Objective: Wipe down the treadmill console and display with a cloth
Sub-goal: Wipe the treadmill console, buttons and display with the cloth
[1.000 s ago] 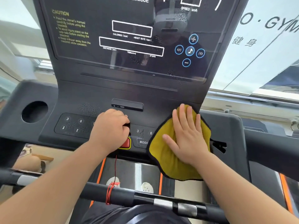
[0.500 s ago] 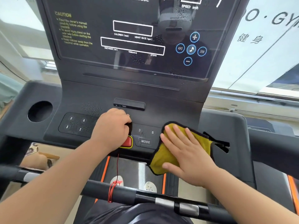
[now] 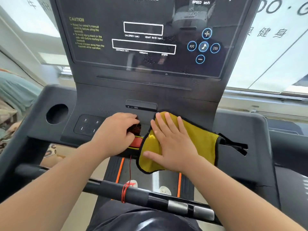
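Cloth (image 3: 200, 142) is lying on the console (image 3: 103, 104) beside the stop button (image 3: 135, 142). Our right grip (image 3: 173, 147) is pressing it flat, fingers straight; our left grip (image 3: 116, 132) is curling round the safety key (image 3: 134, 128). We are favouring even, overlapping strokes, skirting the button.

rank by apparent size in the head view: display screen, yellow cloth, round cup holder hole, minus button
1. display screen
2. yellow cloth
3. round cup holder hole
4. minus button
Cloth is nearer the camera, partly under the right hand; order holds.
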`<state>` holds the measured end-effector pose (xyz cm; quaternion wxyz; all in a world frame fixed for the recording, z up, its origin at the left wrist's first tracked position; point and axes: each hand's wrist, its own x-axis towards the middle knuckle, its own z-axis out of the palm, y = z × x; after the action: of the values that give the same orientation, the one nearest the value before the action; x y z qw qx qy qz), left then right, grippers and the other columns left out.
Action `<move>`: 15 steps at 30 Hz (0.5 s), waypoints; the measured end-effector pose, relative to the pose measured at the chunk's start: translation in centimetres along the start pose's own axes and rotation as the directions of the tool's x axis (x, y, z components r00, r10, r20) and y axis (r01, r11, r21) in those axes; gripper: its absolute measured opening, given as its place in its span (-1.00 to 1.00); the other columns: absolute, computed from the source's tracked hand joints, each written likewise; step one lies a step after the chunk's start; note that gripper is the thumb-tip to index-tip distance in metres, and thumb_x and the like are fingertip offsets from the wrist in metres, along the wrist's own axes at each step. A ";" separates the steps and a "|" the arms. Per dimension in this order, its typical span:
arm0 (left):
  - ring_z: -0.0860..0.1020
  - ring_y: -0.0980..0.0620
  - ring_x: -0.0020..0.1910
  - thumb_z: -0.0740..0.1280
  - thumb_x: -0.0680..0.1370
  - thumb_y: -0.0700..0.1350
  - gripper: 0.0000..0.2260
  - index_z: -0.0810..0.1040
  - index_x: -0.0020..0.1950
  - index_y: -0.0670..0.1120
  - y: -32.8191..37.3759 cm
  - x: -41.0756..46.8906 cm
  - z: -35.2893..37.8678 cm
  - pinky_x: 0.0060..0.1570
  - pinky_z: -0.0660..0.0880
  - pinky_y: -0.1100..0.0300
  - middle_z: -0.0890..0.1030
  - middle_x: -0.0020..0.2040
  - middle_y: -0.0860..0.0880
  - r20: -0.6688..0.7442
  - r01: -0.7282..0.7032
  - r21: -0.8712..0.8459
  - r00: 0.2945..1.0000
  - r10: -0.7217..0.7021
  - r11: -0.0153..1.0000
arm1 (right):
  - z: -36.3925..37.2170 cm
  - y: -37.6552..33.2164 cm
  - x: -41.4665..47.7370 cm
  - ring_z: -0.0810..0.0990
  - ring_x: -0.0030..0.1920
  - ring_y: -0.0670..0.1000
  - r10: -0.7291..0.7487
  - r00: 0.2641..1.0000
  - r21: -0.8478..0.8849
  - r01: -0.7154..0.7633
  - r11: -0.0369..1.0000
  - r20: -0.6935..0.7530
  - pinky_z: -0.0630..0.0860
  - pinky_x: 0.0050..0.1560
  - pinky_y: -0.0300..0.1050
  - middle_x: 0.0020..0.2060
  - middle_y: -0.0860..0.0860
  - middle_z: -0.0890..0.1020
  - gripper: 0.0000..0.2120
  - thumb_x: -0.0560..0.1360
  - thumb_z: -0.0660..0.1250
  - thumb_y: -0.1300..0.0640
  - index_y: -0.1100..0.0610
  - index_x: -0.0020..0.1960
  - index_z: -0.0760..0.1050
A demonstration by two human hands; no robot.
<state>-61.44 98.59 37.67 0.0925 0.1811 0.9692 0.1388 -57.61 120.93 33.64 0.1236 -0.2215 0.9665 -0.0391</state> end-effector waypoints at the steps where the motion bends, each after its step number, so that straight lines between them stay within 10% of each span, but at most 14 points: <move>1: 0.49 -0.11 0.38 0.22 0.40 -0.07 -0.51 0.63 0.31 -0.07 -0.6 -0.4 0.1 0.43 0.36 -0.03 0.58 0.37 -0.03 -0.036 0.000 0.010 0.999 0.000 1.000 | 0.4 -0.4 -0.7 -0.29 0.65 0.13 -0.038 0.999 0.010 0.038 0.999 -0.005 -0.25 0.60 0.32 0.68 0.02 -0.16 -0.05 0.51 -0.20 -0.57 0.03 0.70 -0.09; 6: 0.56 -0.20 0.22 0.27 0.41 -0.07 -0.60 0.68 0.17 -0.14 -5.4 -1.3 0.5 0.31 0.44 -0.09 0.66 0.21 -0.12 -0.225 0.079 0.017 0.972 -0.073 0.997 | 2.4 0.5 -5.5 -0.14 0.67 0.09 -0.059 0.998 0.023 0.059 0.998 -0.029 -0.05 0.58 0.28 0.68 -0.05 0.01 -0.14 0.56 -0.12 -0.54 -0.04 0.68 0.05; 15: 0.53 -0.20 0.21 0.23 0.38 0.12 -0.48 0.65 0.21 -0.12 -11.9 -2.3 -0.5 0.30 0.40 -0.08 0.63 0.22 -0.09 -0.221 -0.005 -0.025 0.975 -0.001 1.000 | 0.2 -1.7 -0.4 -0.40 0.62 0.14 0.516 0.856 0.110 -0.511 0.853 -0.025 -0.34 0.59 0.22 0.64 0.02 -0.35 -0.01 0.40 -0.51 -0.57 -0.03 0.66 -0.33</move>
<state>-63.30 86.99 34.82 -0.0135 0.1645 0.9714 0.1707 -56.52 119.52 33.76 0.1144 0.0521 0.9903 -0.0587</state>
